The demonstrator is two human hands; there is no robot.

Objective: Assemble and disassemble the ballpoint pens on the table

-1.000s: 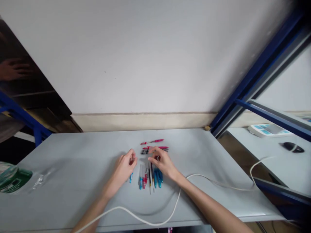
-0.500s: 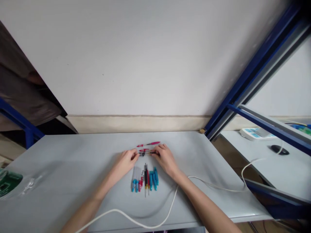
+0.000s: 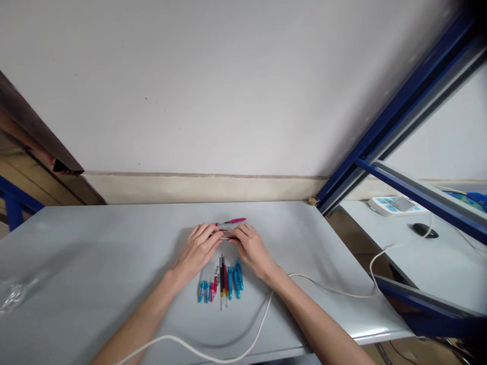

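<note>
My left hand (image 3: 199, 249) and my right hand (image 3: 251, 248) meet over the middle of the grey table (image 3: 114, 243). Their fingertips pinch the two ends of a thin pen part (image 3: 225, 237) lying crosswise between them. A pink pen (image 3: 232, 221) lies just beyond my fingers. Nearer to me, between my wrists, sits a row of pen pieces (image 3: 220, 281): blue barrels, red and black refills, clear tubes.
A white cable (image 3: 266, 309) curves across the table's front from the right. A crumpled clear bag (image 3: 15, 294) lies at the left edge. A blue metal frame (image 3: 384, 126) rises on the right; beyond it another table holds a white device (image 3: 395, 205) and a black mouse (image 3: 424, 230).
Both hands have come together beyond the row of pen pieces and closed on a thin part between them. The view has shifted, so the green bag at the left is out of sight.
</note>
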